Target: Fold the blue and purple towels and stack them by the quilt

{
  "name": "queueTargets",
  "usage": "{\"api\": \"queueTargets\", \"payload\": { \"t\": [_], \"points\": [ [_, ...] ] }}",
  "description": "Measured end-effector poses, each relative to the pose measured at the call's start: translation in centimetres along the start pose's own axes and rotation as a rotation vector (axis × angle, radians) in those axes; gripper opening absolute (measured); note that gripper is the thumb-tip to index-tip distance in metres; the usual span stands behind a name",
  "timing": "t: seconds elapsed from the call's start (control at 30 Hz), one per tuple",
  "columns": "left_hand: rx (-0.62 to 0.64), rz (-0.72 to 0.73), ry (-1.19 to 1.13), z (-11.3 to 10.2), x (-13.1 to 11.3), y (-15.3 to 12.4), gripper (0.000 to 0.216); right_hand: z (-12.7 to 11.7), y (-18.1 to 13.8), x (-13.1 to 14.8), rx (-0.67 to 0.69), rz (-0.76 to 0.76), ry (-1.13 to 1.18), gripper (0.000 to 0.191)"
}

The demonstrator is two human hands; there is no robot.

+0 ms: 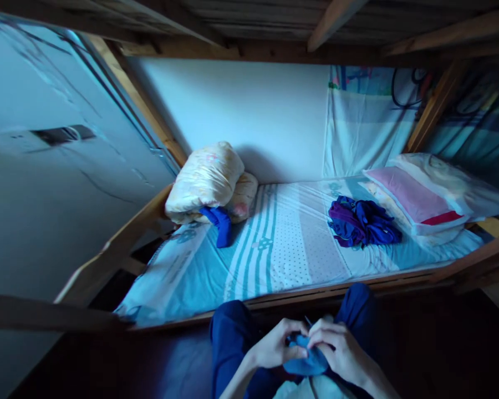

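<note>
Low in the head view, my left hand (276,344) and my right hand (340,349) meet over my lap. Both have their fingers pinched together on a small blue piece of fabric (305,361). A thin dark stick, perhaps a needle, pokes up between the fingertips; I cannot make it out clearly. My knees in dark blue trousers (233,332) press against the front rail of a lower bunk bed (316,291).
The striped and dotted bedsheet (274,244) carries a rolled quilt (208,180) with a blue cloth (220,221) at its left end, a crumpled purple and blue garment (360,221), and pillows (416,197) at the right. The upper bunk's wooden slats (274,22) run overhead.
</note>
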State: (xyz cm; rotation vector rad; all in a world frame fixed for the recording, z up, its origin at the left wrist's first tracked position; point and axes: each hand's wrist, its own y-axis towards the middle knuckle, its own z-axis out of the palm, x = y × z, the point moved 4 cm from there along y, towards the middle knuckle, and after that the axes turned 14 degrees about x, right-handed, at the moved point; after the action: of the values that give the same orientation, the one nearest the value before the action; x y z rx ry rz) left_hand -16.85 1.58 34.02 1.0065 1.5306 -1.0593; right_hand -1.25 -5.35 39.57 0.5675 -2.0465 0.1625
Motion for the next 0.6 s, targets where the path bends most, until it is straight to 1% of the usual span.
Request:
{"api": "queueTargets", "payload": {
  "t": [0.07,0.1,0.17,0.23,0.33,0.43,0.53,0.6],
  "points": [
    [0.031,-0.018,0.088,0.0,-0.7,0.8,0.051,-1.4,-0.9,0.9,0.006,-0.054,-0.223,0.029],
    [0.025,-0.027,0.123,-0.3,-0.9,1.1,0.051,-2.1,-1.3,1.2,-0.011,-0.083,-0.315,0.030],
    [-0.025,-0.066,0.184,-1.1,-1.1,1.1,0.052,-3.8,-2.1,1.6,-0.080,-0.132,-0.455,0.034],
    [-0.094,-0.123,0.243,-2.2,-1.3,0.4,0.052,-5.7,-2.7,1.7,-0.174,-0.159,-0.558,0.036],
    [-0.159,-0.193,0.346,-3.8,-2.0,-1.8,0.048,-8.2,-3.6,1.4,-0.288,-0.172,-0.672,0.038],
    [-0.218,-0.251,0.443,-5.3,-2.9,-4.8,0.043,-9.9,-4.6,1.0,-0.367,-0.195,-0.739,0.037],
    [-0.299,-0.321,0.510,-6.6,-3.4,-8.2,0.037,-11.0,-5.5,0.3,-0.405,-0.202,-0.785,0.036],
    [-0.352,-0.372,0.546,-7.2,-3.7,-10.5,0.035,-11.6,-5.9,-0.5,-0.383,-0.143,-0.796,0.036]
  ]
}}
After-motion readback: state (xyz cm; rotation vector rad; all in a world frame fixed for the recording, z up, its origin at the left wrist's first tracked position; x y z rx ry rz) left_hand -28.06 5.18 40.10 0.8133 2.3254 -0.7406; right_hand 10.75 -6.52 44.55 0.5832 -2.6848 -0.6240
